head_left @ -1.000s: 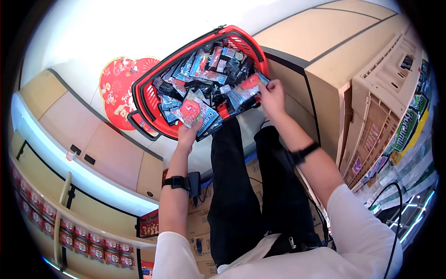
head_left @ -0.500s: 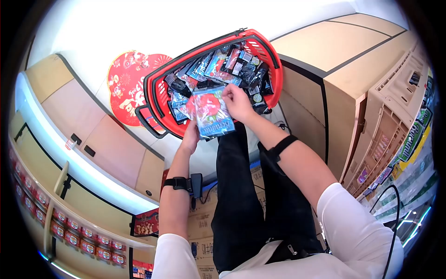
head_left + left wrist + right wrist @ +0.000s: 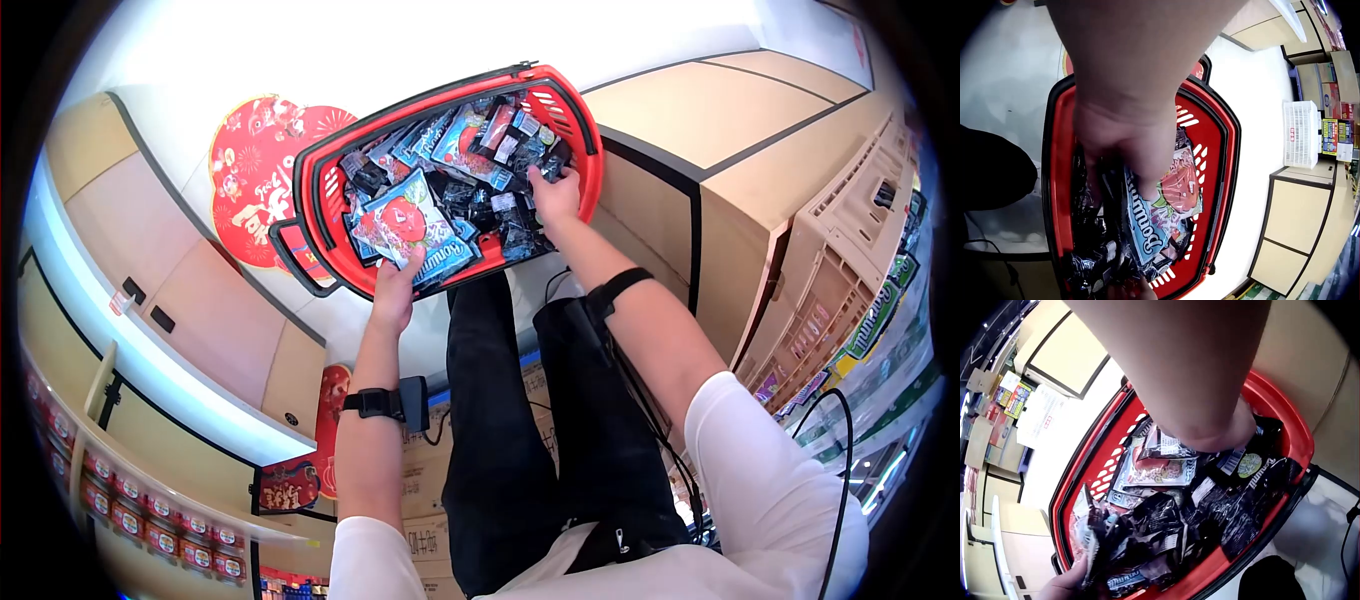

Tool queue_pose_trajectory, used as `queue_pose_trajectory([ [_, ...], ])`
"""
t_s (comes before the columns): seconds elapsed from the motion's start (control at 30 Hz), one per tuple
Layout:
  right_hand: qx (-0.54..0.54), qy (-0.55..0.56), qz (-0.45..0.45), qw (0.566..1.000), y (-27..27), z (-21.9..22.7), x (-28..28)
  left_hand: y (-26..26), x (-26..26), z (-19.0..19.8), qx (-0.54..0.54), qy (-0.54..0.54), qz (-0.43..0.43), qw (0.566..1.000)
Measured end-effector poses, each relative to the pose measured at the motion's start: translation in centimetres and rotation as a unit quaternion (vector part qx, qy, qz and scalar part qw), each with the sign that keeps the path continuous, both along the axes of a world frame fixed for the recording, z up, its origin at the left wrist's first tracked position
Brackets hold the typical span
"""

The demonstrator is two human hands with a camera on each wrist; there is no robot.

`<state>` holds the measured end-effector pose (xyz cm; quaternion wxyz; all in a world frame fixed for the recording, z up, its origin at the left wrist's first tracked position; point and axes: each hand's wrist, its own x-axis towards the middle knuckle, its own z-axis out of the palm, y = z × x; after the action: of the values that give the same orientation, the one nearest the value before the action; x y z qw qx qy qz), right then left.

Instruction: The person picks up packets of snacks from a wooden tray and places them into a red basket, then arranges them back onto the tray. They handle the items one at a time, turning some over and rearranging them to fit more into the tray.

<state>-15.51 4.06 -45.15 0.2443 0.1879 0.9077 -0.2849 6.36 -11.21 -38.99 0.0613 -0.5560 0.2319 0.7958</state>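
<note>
My left hand (image 3: 395,290) grips a small stack of candy packets (image 3: 405,225) by its near edge, thumb on top. The uppermost is blue and clear, printed with a red fruit character. In the left wrist view this stack's blue lettered side (image 3: 1144,228) shows beside the thumb. At the right end of the red shopping basket (image 3: 595,165), my right hand (image 3: 557,200) reaches down among dark-backed packets (image 3: 515,225). Its fingertips are right at one of them; the wrist hides them in the right wrist view. More packets (image 3: 1157,472) lie in overlapping layers inside the basket.
The basket's black handle (image 3: 285,255) sticks out at left, near a red festive floor sticker (image 3: 250,180). Wooden cabinets (image 3: 740,130) border the right side. Shelves with red-labelled jars (image 3: 160,530) stand at lower left. A white crate (image 3: 1300,134) appears farther off.
My right hand brought a packet from the basket's right side to the stack in my left hand, left it there, and moved back right among the dark packets. The left hand kept its hold.
</note>
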Motion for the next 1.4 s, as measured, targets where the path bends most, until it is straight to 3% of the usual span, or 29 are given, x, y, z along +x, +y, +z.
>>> queue_pose_trajectory([
  [0.03, -0.071, -0.077, -0.062, 0.993, 0.6, -1.6, -0.2, 0.0, 0.1, -0.3, -0.004, 0.004, -0.002, 1.000],
  [0.07, -0.070, -0.079, -0.062, 0.992, 0.2, -1.7, -0.4, 0.0, 0.1, -0.2, -0.003, 0.002, -0.003, 1.000],
  [0.17, -0.190, -0.119, -0.196, 0.955, -1.2, -0.6, -0.9, 0.0, 0.0, 1.6, -0.016, 0.023, 0.002, 1.000],
  [0.3, -0.255, -0.160, -0.227, 0.926, -0.1, 3.7, -1.4, 0.2, -0.1, 5.4, -0.055, 0.016, -0.046, 0.997],
  [0.47, -0.289, -0.229, -0.167, 0.914, 2.0, 15.7, -2.1, 1.1, 1.3, 10.8, -0.054, 0.017, -0.111, 0.992],
  [0.57, -0.323, -0.256, -0.137, 0.901, 3.3, 25.6, -2.8, 1.6, 2.4, 15.5, -0.057, -0.007, -0.173, 0.983],
  [0.63, -0.335, -0.354, -0.130, 0.863, 4.4, 32.4, -4.4, 1.6, 3.0, 19.0, -0.078, 0.002, -0.208, 0.975],
  [0.67, -0.367, -0.367, -0.114, 0.847, 5.0, 36.2, -5.3, 1.9, 3.6, 20.7, -0.099, 0.020, -0.224, 0.969],
  [0.73, -0.439, -0.396, -0.078, 0.803, 7.6, 42.8, -7.4, 1.5, 3.8, 24.0, -0.154, 0.021, -0.343, 0.926],
  [0.77, -0.468, -0.390, -0.082, 0.789, 8.5, 46.9, -8.6, 1.5, 3.0, 26.2, -0.196, 0.028, -0.350, 0.915],
  [0.8, -0.496, -0.383, -0.085, 0.775, 9.8, 50.8, -9.3, 1.8, 2.5, 28.3, -0.237, 0.036, -0.357, 0.903],
  [0.87, -0.598, -0.357, -0.123, 0.707, 14.5, 56.6, -9.8, 2.2, 3.6, 27.9, -0.237, 0.051, -0.415, 0.877],
  [0.93, -0.699, -0.291, -0.110, 0.644, 20.1, 62.0, -8.9, 2.6, 1.6, 30.9, -0.287, 0.054, -0.469, 0.833],
  [1.0, -0.705, -0.163, -0.155, 0.672, 24.7, 66.9, -6.6, 3.8, -2.7, 36.8, -0.287, 0.145, -0.394, 0.861],
  [1.07, -0.703, -0.053, -0.176, 0.688, 28.8, 71.3, -3.9, 4.4, -4.9, 38.0, -0.268, 0.214, -0.417, 0.842],
  [1.13, -0.647, 0.023, -0.244, 0.722, 34.4, 72.9, -1.1, 3.0, -4.8, 30.7, -0.165, 0.121, -0.609, 0.767],
  [1.17, -0.660, 0.033, -0.244, 0.710, 36.3, 74.3, 0.1, 4.4, -6.3, 32.4, -0.172, 0.167, -0.548, 0.801],
  [1.2, -0.631, 0.079, -0.263, 0.725, 38.6, 74.8, 1.0, 6.5, -7.3, 35.4, -0.171, 0.209, -0.485, 0.832],
  [1.27, -0.610, 0.139, -0.299, 0.721, 42.6, 74.5, 3.4, 8.2, -11.0, 38.5, -0.110, 0.109, -0.500, 0.852],
  [1.3, -0.620, 0.161, -0.295, 0.709, 44.6, 73.3, 4.4, 8.3, -12.4, 37.3, -0.063, 0.115, -0.518, 0.845],
  [1.33, -0.574, 0.229, -0.353, 0.702, 46.7, 71.6, 5.2, 8.7, -13.9, 36.1, -0.014, 0.117, -0.533, 0.838],
  [1.37, -0.525, 0.289, -0.412, 0.686, 48.6, 69.6, 5.8, 9.2, -14.6, 36.9, -0.021, 0.124, -0.533, 0.837],
  [1.4, -0.536, 0.296, -0.412, 0.675, 50.2, 68.1, 6.5, 10.5, -16.0, 38.7, -0.047, 0.144, -0.520, 0.841],
])
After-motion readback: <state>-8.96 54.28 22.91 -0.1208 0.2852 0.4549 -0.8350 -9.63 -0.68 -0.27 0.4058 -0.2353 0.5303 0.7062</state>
